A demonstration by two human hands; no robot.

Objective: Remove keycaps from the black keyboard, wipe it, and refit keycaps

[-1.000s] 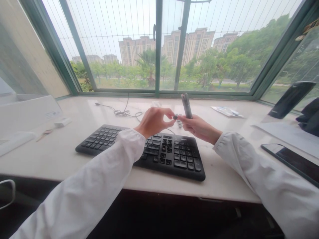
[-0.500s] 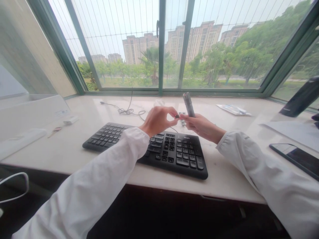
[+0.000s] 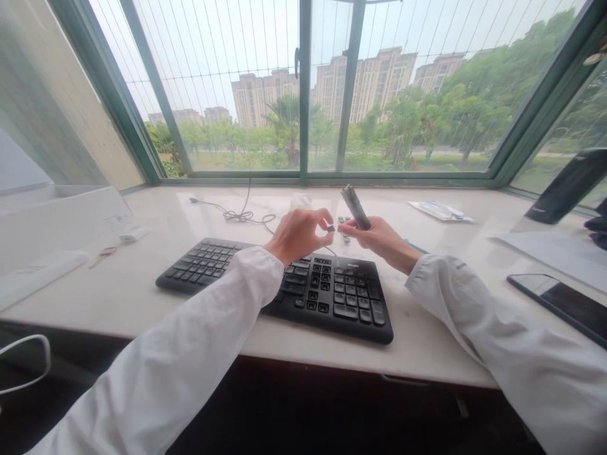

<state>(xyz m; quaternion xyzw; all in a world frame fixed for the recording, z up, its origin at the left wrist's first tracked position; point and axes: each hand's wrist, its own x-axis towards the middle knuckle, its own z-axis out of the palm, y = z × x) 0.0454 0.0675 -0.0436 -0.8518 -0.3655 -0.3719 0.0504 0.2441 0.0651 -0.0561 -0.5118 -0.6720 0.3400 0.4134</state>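
Observation:
My left hand hovers above the far edge of a black computer keyboard, pinching a small black piece, possibly a keycap, at its fingertips. My right hand grips a grey metal cylinder, which tilts up and to the left. Just behind the hands, several small grey pieces lie on the pale stone sill. White sleeves cover both my forearms.
A coiled black cable lies behind the keyboard. A phone lies at right, below a dark bottle. At left are a white box, a small key and a white dongle. A barred window runs along the far edge.
The cylinder now leans further left in my right hand, and the gap between my hands is slightly wider. The view has shifted only slightly.

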